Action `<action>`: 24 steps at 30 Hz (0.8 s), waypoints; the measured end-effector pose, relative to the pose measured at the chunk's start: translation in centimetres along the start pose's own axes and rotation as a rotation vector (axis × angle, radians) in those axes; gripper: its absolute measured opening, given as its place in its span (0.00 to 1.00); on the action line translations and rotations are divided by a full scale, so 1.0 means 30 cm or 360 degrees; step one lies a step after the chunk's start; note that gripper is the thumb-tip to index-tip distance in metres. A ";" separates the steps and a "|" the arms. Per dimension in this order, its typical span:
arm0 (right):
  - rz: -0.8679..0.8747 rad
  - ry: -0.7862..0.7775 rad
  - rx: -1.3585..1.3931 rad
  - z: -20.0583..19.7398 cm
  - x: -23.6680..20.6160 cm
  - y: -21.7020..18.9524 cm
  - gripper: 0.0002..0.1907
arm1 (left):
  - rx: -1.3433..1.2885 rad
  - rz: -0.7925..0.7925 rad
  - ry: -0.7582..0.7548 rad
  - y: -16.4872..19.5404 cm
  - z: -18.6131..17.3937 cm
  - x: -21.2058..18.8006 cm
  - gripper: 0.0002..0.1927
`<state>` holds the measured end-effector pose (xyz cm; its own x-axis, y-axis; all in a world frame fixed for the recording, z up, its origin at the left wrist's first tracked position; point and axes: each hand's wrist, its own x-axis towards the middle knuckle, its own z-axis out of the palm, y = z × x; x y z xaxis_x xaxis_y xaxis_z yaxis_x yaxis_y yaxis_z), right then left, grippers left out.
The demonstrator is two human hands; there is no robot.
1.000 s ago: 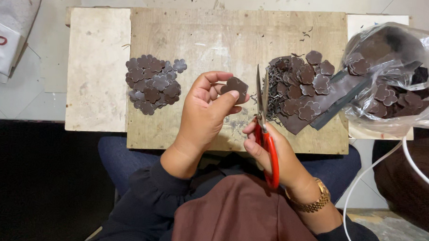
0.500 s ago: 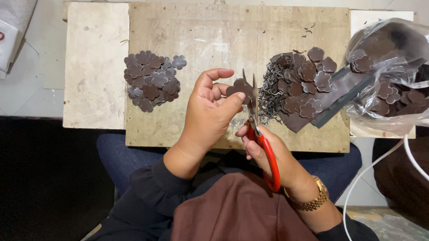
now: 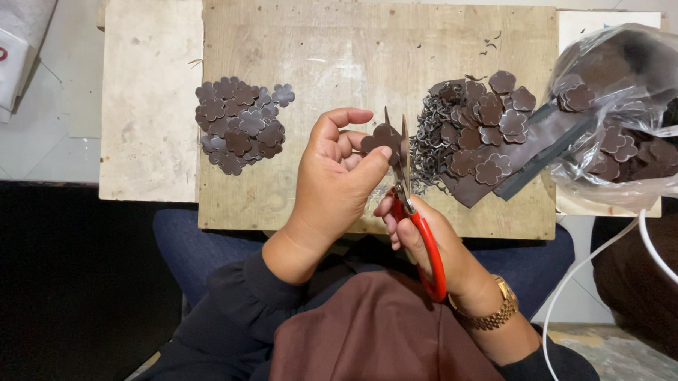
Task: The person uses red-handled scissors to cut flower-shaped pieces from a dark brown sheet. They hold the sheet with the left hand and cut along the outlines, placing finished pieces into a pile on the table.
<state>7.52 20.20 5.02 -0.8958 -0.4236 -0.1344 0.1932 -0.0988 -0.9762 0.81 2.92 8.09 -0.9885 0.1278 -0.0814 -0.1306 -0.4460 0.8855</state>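
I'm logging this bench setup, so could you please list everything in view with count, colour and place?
flower piece: one, dark brown, pinched in the left hand at the scissor blades
scissors: one pair, red handles, in the right hand
trimmed flower pile: many, dark brown, board's left
uncut pile: many, dark brown, board's right
plastic bag: one, clear, far right
wooden board: one, tan, centre
left hand: one
right hand: one, gold watch on wrist

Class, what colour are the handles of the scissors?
Red, on the scissors in the right hand; head view.
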 end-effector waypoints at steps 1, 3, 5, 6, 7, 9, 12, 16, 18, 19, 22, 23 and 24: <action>0.0008 0.0005 -0.0009 0.001 -0.002 0.000 0.31 | 0.0007 -0.0003 -0.0003 -0.002 0.000 -0.002 0.22; 0.0016 0.0011 -0.0033 -0.001 0.001 0.000 0.30 | 0.0022 0.0002 -0.0010 -0.004 0.000 0.000 0.22; 0.0046 0.0032 0.0008 0.000 0.002 0.004 0.29 | 0.0008 -0.0015 -0.0006 -0.007 0.000 0.004 0.22; 0.0063 0.0042 0.0031 0.001 0.001 0.007 0.28 | 0.0002 -0.0026 -0.0002 -0.009 0.000 0.003 0.22; 0.0072 0.0041 0.0051 0.001 0.002 0.009 0.28 | -0.0010 -0.0021 -0.0005 -0.010 0.000 0.002 0.22; 0.0084 0.0040 0.0087 0.001 0.004 0.012 0.27 | -0.0035 -0.0008 -0.0015 -0.013 -0.002 0.003 0.22; 0.0079 0.0054 0.0158 0.004 0.002 0.018 0.26 | -0.0037 -0.0011 -0.0014 -0.017 -0.005 0.005 0.22; 0.0031 0.0031 0.0210 0.007 -0.002 0.025 0.25 | -0.0055 -0.0018 -0.0002 -0.023 -0.006 0.007 0.23; 0.0002 0.0013 0.0222 0.008 0.001 0.029 0.25 | -0.0038 0.0001 -0.0007 -0.025 -0.006 0.010 0.23; -0.0001 0.0013 0.0275 0.011 0.004 0.032 0.25 | -0.0061 -0.0011 -0.0016 -0.025 -0.006 0.009 0.24; 0.0011 0.0023 0.0383 0.019 0.008 0.035 0.24 | -0.0105 -0.0044 -0.0031 -0.028 -0.005 0.007 0.24; 0.0026 0.0027 0.0385 0.018 0.007 0.032 0.24 | -0.0097 -0.0048 -0.0026 -0.029 -0.004 0.009 0.24; 0.0039 0.0028 0.0387 0.016 0.009 0.029 0.24 | -0.0088 -0.0048 -0.0019 -0.030 -0.005 0.011 0.24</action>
<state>7.65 19.57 4.21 -0.8961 -0.4131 -0.1625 0.3036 -0.3033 -0.9032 0.59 3.22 7.20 -0.9830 0.1525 -0.1021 -0.1649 -0.4901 0.8559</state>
